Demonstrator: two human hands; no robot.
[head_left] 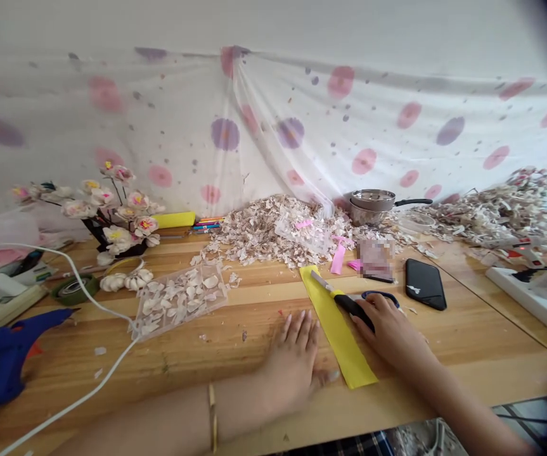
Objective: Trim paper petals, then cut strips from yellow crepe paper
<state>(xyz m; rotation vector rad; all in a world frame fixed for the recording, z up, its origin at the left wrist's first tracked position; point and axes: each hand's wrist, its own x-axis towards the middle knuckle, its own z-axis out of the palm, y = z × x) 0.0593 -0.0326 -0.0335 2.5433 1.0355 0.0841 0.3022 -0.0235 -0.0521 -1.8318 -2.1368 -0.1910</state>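
Note:
My left hand (295, 348) lies flat on the wooden table, fingers stretched out, holding nothing. It is just left of a long yellow paper strip (334, 342), which runs slantwise towards the near edge. My right hand (387, 326) is closed around the black handle of a knife (349, 305) with a yellow collar. The metal blade lies over the upper part of the strip, pointing away and left. A dark blue loop (381, 295), like a scissors handle, shows behind my right fingers; the rest of it is hidden.
A clear tray (220, 291) of pale petals, a white cord (87, 297) and a blue glue gun (14, 354) lie left. Petals (263, 231) are heaped behind. A black phone (424, 288) and white power strip (534, 304) lie right.

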